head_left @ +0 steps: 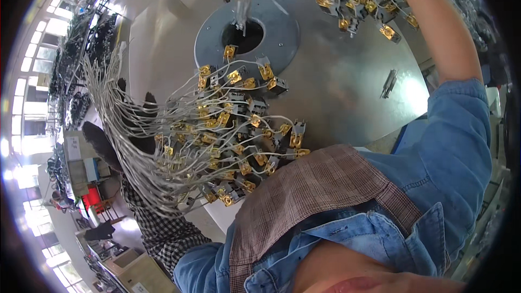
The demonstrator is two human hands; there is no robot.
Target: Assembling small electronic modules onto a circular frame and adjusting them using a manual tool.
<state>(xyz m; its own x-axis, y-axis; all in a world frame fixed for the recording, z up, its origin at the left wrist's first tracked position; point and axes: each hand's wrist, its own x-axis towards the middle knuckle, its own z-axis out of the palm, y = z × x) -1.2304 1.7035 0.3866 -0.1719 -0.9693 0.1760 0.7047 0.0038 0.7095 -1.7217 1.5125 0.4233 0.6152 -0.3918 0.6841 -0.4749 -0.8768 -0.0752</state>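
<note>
While the gloved left hand point(116, 130) clutches a wired bundle of brass-tagged parts point(228, 141), fingers closed round its wires, right hand's fingers unseen; next, I'd judge, careful sorting

Round grey metal table top point(336, 84), glare on its right side. Flat grey metal ring plate point(282, 32) around a dark centre hole point(244, 37). Small metal bracket point(388, 83), possibly a clip, lies alone. Red crate point(93, 198) far left below.
</note>
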